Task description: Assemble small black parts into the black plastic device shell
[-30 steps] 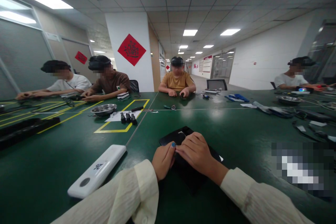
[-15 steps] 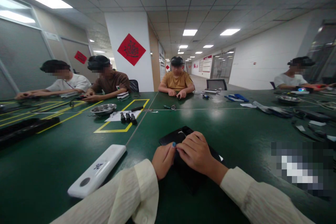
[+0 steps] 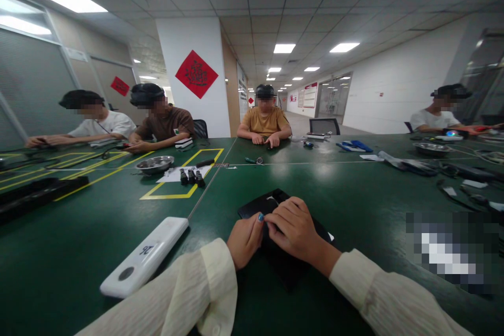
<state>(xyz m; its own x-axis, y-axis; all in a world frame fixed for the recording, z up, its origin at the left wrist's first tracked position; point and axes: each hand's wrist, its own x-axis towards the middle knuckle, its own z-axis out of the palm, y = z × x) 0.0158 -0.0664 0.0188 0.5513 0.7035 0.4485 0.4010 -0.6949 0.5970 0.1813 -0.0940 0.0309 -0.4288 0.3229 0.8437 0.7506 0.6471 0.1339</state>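
Note:
In front of me on the green table lies a flat black item (image 3: 260, 206), perhaps a pouch or a bag; its middle is covered by my hands. My left hand (image 3: 244, 239) is closed over its left side, thumb against the curled fingers. A small blue spot shows at that thumb's tip, either a nail or a tiny object. Close beside it, my right hand (image 3: 293, 228) is closed too, its thumb and forefinger reaching toward the left thumb. Whatever the fingertips pinch is hidden. A white corner pokes out by my right wrist.
A white power bank (image 3: 147, 257) marked 26 lies left of my forearm. Further off are a metal bowl (image 3: 155, 164), black cylindrical parts (image 3: 191, 177) on paper, and a small tool (image 3: 254, 160). Cables and bags (image 3: 409, 164) spread on the right. Several people sit around the table.
Almost nothing differs: both hands keep their place and grip over the black item. The view has shifted very slightly.

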